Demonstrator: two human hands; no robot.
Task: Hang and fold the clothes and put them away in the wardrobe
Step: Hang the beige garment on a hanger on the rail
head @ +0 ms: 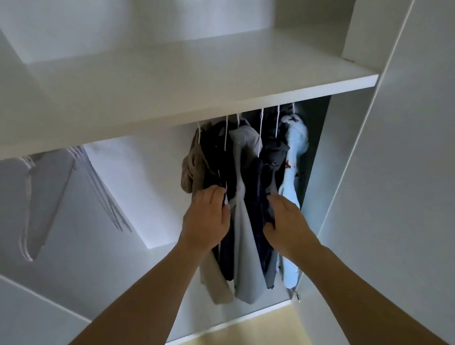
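While they hang, both hands (247,218) gripping dark clothes (256,202) between them.

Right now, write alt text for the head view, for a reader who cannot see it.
Two bare hands reach into a white wardrobe: the left hand and right hand part hanging clothes bunched at the right end under a shelf. Empty white hangers hang at the left.
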